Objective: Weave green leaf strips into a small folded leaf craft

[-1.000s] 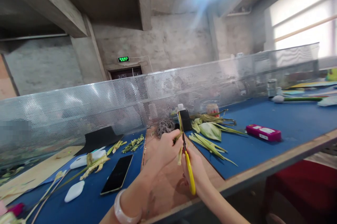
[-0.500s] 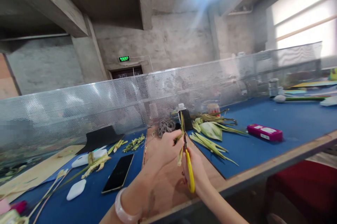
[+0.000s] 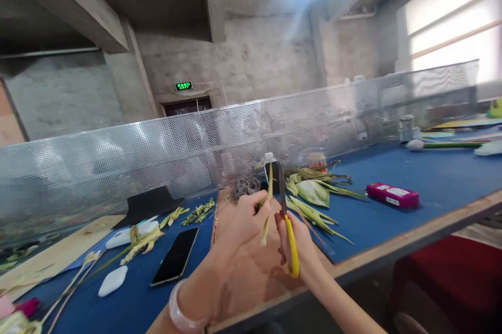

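Observation:
My left hand (image 3: 247, 219) is closed on a narrow pale-green leaf strip (image 3: 270, 187), which stands upright and pokes out above and below the fingers. My right hand (image 3: 296, 240) grips yellow-handled scissors (image 3: 291, 245) with the dark blades pointing up, a little to the right of the strip. The scissor blades are apart from the strip. A thin brownish sliver (image 3: 311, 227) shows just right of the right hand. Both hands are over a brown wooden board (image 3: 251, 287). Behind them lie a coil of grey cord (image 3: 246, 187) and a white-capped dark bottle (image 3: 269, 159).
Green leaf strips (image 3: 314, 212) and a broad pale leaf (image 3: 314, 193) lie to the right, beyond them a magenta box (image 3: 392, 195). On the left are a phone (image 3: 174, 258), a white oval case (image 3: 113, 280) and leaf scraps (image 3: 200, 212). A perforated metal screen (image 3: 176, 146) runs behind.
The scissors have shifted right and away from the leaf strip, along with my right hand. A brownish sliver now shows right of that hand. My left hand keeps its hold.

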`<state>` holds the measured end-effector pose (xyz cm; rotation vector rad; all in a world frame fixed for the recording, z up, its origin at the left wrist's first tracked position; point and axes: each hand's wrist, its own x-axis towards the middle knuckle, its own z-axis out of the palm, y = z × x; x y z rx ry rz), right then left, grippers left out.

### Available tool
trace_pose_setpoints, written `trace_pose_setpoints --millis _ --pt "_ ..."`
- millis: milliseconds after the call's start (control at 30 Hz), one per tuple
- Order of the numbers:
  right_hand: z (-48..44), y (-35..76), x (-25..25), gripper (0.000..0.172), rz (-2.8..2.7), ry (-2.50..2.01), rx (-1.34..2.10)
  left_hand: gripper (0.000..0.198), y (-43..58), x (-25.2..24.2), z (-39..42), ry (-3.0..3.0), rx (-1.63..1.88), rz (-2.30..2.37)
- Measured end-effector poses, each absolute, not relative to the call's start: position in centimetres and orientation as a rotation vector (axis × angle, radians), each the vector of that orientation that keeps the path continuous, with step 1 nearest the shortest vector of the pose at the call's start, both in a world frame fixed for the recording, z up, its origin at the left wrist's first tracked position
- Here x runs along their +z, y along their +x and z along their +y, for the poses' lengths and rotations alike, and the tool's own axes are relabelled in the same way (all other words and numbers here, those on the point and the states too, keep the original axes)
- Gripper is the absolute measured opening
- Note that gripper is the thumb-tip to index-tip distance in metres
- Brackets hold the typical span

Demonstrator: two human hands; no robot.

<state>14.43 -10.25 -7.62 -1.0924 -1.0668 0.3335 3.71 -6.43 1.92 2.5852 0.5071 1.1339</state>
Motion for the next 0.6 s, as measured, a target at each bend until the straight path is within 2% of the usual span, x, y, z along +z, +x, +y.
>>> trace_pose_setpoints --millis 300,433,600 --pt "-11.0 13.3 -6.5 0.038 -0.908 -0.928 0.689 0.029 3.9 1.4 -6.8 2.499 1.145 0.416" --pt "-12.0 14.1 -3.9 0.038 -0.951 -0.761 0.602 0.03 3.6 1.3 -6.9 2.541 1.096 0.405" --pt "-12.8 15.5 -2.3 0.034 -1.014 -0.821 0.534 0.023 3.7 1.5 -7.1 2.605 0.946 0.389"
